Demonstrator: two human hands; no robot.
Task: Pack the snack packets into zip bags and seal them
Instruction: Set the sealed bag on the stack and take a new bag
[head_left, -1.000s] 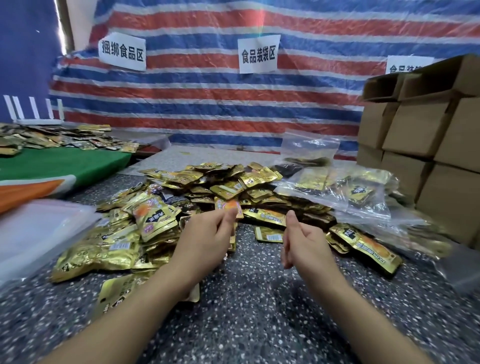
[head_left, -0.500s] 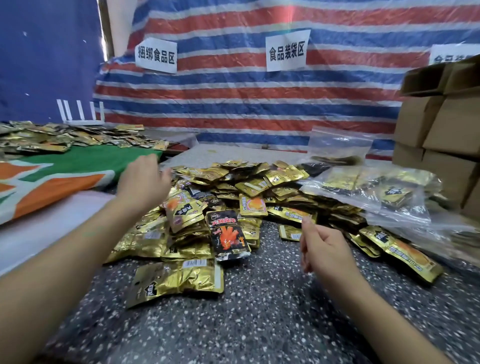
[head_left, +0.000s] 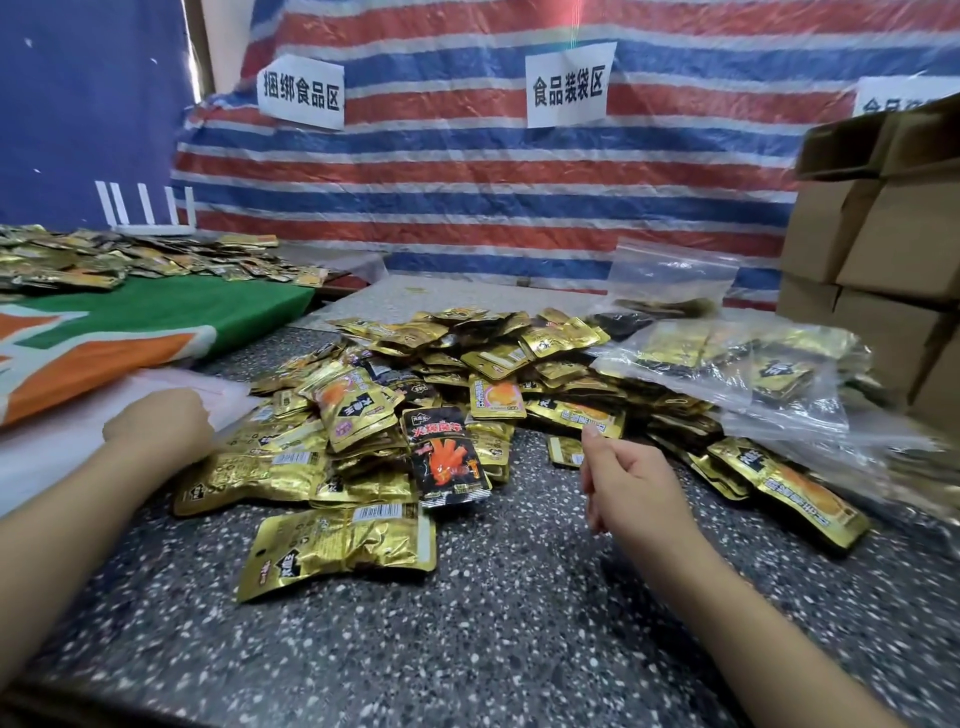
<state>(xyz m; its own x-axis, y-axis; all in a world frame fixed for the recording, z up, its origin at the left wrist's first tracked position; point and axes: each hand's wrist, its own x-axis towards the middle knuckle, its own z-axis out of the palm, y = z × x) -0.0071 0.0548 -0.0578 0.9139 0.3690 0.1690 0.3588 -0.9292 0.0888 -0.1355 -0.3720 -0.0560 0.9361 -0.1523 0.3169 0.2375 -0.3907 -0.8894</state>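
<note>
A heap of gold snack packets (head_left: 467, 374) covers the middle of the speckled table (head_left: 519, 623). A black and red packet (head_left: 448, 457) lies at the heap's front, and a single gold packet (head_left: 337, 548) lies nearer to me. A stack of empty clear zip bags (head_left: 47, 452) lies at the left. My left hand (head_left: 161, 426) rests on that stack's right corner, with its fingers curled down on the top bag. My right hand (head_left: 634, 483) hovers over the table in front of the heap, loosely curled and holding nothing. Filled zip bags (head_left: 727, 374) lie at the right.
Cardboard boxes (head_left: 878, 249) are stacked at the right edge. A partly filled zip bag (head_left: 670, 275) stands behind the heap. A green and orange cloth (head_left: 156, 322) at the left carries a second spread of packets (head_left: 104, 260). A striped tarp (head_left: 467, 182) closes the back.
My left hand left the middle of the heap, swung left, and came down on the zip bag stack. The view turned left. My right hand has stayed almost still.
</note>
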